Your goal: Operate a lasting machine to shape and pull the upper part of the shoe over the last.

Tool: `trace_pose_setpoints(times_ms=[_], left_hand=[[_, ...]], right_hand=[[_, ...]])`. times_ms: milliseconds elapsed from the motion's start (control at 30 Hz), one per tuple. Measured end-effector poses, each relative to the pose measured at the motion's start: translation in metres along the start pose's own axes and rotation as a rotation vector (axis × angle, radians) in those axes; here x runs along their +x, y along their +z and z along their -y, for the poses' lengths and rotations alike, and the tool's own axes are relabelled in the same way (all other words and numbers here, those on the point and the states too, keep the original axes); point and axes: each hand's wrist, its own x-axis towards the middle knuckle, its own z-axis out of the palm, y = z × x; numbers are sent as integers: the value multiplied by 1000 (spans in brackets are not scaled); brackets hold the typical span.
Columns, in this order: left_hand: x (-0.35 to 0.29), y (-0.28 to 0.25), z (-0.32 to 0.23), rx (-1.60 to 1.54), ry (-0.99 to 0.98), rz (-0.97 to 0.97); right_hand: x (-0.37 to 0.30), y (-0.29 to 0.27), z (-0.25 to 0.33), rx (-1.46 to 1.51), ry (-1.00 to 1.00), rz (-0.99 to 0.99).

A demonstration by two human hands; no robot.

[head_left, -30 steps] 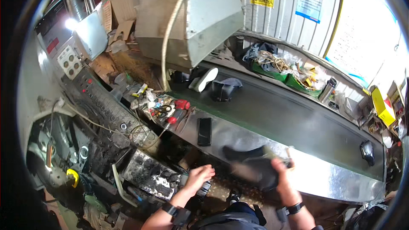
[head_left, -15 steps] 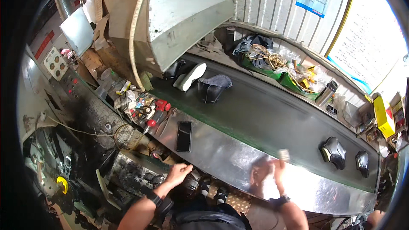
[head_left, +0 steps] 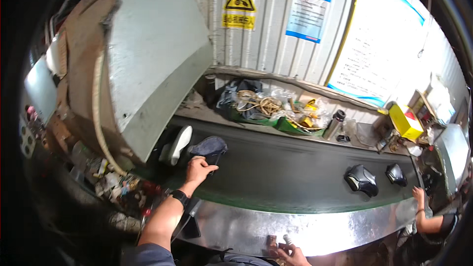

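The right hand [head_left: 294,256], at the metal table [head_left: 340,229]'s near edge, clamps a small pale cylinder [head_left: 287,240], while the left hand [head_left: 198,171], arm outstretched, curls against a dark shoe upper [head_left: 211,146] on the belt [head_left: 276,167]'s left, its grip unclear.

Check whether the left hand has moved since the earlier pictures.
Yes, forward: the left hand has gone from beside the near edge of the steel ledge over to the dark shoe upper on the conveyor belt.
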Motion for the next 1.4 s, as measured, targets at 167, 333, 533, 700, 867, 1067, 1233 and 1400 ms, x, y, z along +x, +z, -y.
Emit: trace_pose_setpoints(times_ms=[167,333,533,700,867,1067,1233,1400], left_hand=[[66,5,11,213,-111,443],[72,35,-45,-175,4,763],[97,5,57,-146,-30,214],[72,-42,197,440,-612,174],[52,-65,180,363,-617,303],[3,-88,46,619,47,238],[-87,-68,-83,483,572,304],[-204,-24,-163,201,937,361]], right_hand=[[60,5,45,592,111,-259],[144,35,116,1075,422,12],[181,78,125,1257,575,-454],[192,64,97,1157,637,-701],[180,19,91,1474,399,-473],[100,-22,80,1454,334,-244],[39,-36,65,1428,391,-132],[-3,-50,42,1478,398,-123]])
